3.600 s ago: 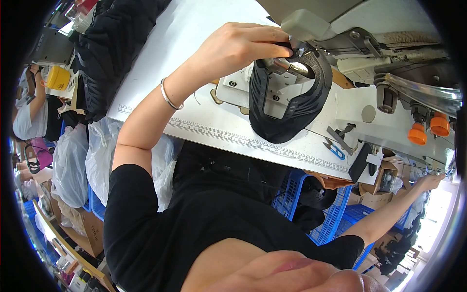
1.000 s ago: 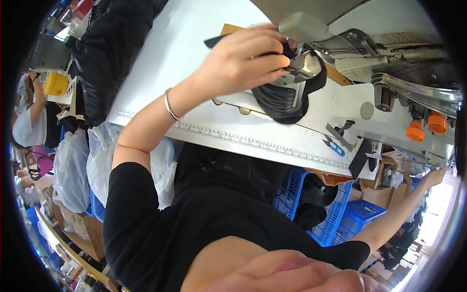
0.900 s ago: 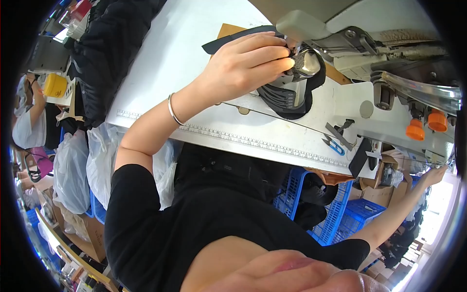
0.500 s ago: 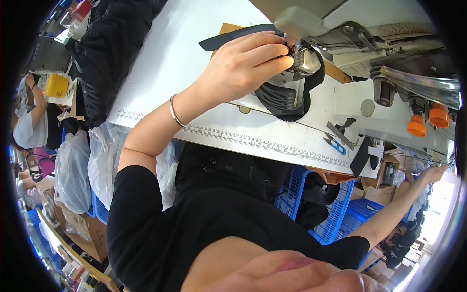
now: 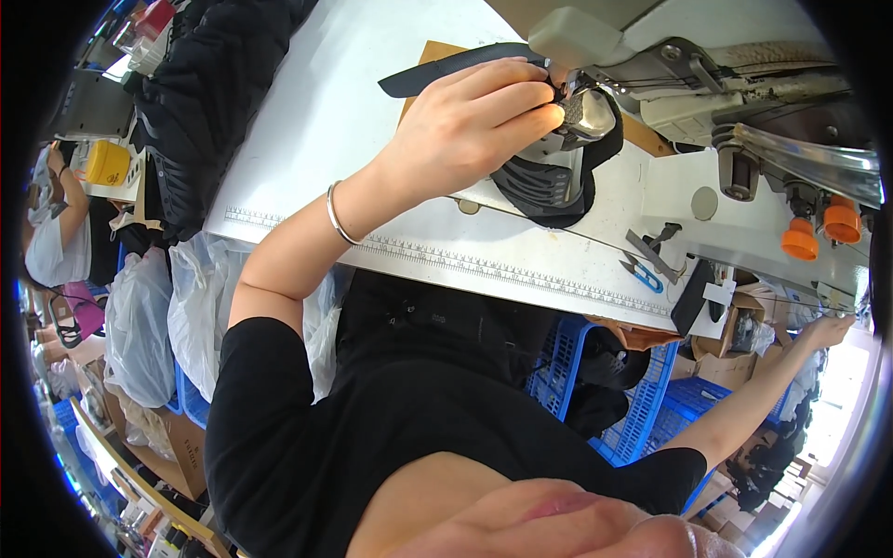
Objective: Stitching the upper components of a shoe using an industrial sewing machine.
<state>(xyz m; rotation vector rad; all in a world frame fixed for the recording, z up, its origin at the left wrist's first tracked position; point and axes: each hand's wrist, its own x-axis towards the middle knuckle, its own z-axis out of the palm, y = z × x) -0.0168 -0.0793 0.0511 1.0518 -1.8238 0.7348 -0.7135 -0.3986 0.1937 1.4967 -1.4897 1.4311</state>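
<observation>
My left hand is closed at the needle area of a sewing machine, its fingers bent and pressed together. Its fingertips grip a black ribbed piece that looks like a shoe upper, bent around the metal work point. A flat dark strip sticks out to the left behind the hand. The thumb and exact fingertip contact are hidden. Far out to the right, my right hand reaches up to the edge of the machine. It is small in the picture, and what its fingers touch is unclear.
A white table has a ruler strip along its front edge. Blue thread snips lie near the right corner. A heap of black pieces stands at left. Blue crates and plastic bags are below; a person is far left.
</observation>
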